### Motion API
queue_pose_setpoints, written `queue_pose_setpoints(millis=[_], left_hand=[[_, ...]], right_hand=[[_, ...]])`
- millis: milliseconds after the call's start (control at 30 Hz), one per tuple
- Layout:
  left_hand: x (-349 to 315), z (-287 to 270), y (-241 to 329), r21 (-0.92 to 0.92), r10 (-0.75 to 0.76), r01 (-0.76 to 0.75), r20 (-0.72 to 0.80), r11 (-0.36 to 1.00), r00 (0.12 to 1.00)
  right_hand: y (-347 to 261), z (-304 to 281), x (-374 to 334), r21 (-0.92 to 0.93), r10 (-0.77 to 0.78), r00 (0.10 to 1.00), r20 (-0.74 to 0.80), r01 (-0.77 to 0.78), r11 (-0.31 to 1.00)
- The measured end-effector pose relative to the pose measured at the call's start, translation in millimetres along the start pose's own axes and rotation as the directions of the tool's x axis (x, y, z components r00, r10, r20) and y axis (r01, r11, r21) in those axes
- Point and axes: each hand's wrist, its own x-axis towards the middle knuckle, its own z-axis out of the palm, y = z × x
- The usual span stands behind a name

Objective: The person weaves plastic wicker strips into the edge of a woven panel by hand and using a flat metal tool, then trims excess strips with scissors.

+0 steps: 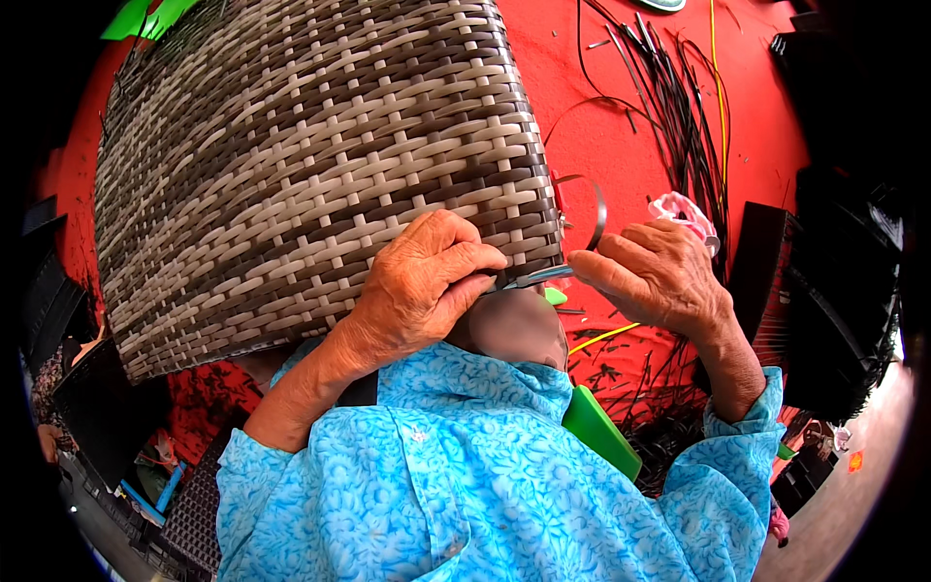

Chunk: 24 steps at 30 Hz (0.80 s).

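1. Hands meet at the lower right corner of a big woven basket panel (310,175), which fills the upper left of the view and lies tilted over a red floor (621,145).
2. The left hand (422,286) rests on the panel's bottom edge, fingers curled and pressed together around a thin grey strip (529,279) where it leaves the weave.
3. The right hand (659,272) sits just beside the corner, thumb and forefinger pinching the same strip's free end.
4. A loop of that strip (596,209) curls up beside the panel's edge, above the right hand.
5. Loose dark strips (679,107) lie scattered on the floor, well apart from the hands.
6. A green flat piece (601,432) lies near the blue sleeves (465,475) below.
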Motion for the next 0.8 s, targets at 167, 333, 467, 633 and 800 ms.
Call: queue_pose_setpoints(millis=[167,333,467,633,800], left_hand=[[-2,2,-3,0.018,0.015,-0.015,0.002,1.000,1.000],[-1,7,-6,0.009,0.014,-0.014,-0.014,1.000,1.000],[-6,2,-4,-0.022,-0.009,0.008,-0.047,1.000,0.999],[-4,1,1,-0.086,-0.020,0.012,-0.098,0.996,0.995],[-2,-5,7,-0.111,-0.078,0.074,-0.029,0.991,0.997]], right_hand=[[-12,13,0,0.147,0.103,0.994,0.034,-0.107,0.983],[-20,27,-6,0.291,0.291,0.956,0.033,-0.287,0.913],[-9,8,-3,0.178,0.570,0.807,0.156,-0.591,0.787],[36,-2,-16,0.399,0.538,0.533,0.654,-0.846,0.353],[41,-6,-3,0.902,0.500,0.761,0.412,-0.417,-0.109]])
